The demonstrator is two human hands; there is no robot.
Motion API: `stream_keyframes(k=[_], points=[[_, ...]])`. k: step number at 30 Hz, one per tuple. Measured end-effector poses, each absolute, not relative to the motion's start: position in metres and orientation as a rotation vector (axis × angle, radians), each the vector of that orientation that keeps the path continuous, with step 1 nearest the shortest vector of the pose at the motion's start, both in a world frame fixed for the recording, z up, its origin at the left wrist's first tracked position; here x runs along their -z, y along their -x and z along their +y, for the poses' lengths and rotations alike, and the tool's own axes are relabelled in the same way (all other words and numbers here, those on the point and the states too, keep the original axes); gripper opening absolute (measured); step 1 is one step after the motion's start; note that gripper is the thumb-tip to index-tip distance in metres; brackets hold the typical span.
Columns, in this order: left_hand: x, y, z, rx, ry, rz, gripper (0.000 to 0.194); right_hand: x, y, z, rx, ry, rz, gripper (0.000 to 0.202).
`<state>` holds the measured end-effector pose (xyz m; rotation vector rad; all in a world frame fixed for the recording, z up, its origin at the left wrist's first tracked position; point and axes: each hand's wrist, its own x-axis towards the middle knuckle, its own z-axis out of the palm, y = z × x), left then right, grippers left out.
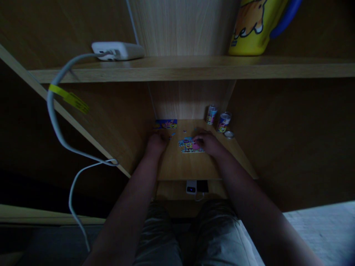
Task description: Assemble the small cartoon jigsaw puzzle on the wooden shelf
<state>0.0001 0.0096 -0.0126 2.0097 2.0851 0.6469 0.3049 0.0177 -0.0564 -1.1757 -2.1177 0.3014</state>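
Note:
A partly assembled colourful jigsaw puzzle lies on the wooden desk surface. My right hand is over its right side, fingers bent together at the puzzle; whether a piece is between them is too small to tell. To the left of the puzzle, my left hand rests near the desk's left side with fingers curled, and what it may hold is hidden. Between the hands are a few loose pieces, with another loose piece above the puzzle. A blue picture card lies at the back left.
Two printed cans stand at the back right beside a round lid. Overhead, a shelf holds a white power adapter with a hanging cable and a yellow mug. Small devices lie below the desk edge.

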Motion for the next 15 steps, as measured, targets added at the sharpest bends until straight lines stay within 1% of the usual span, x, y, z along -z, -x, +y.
stream_keyframes(k=[4,6,15], points=[[0.0113,-0.0005,0.0093,-0.591,-2.018,2.127,0.036,0.0530,-0.3023,0.0147,-0.270,1.120,-2.097,0.034],[0.0112,-0.0001,0.0089,-0.593,-2.019,2.116,0.036,0.0513,-0.3028,0.0140,-0.243,1.138,-2.073,0.036],[0.0116,0.0000,0.0088,-0.622,-2.016,2.110,0.034,0.0504,-0.3036,0.0103,-0.232,1.223,-2.147,0.014]])
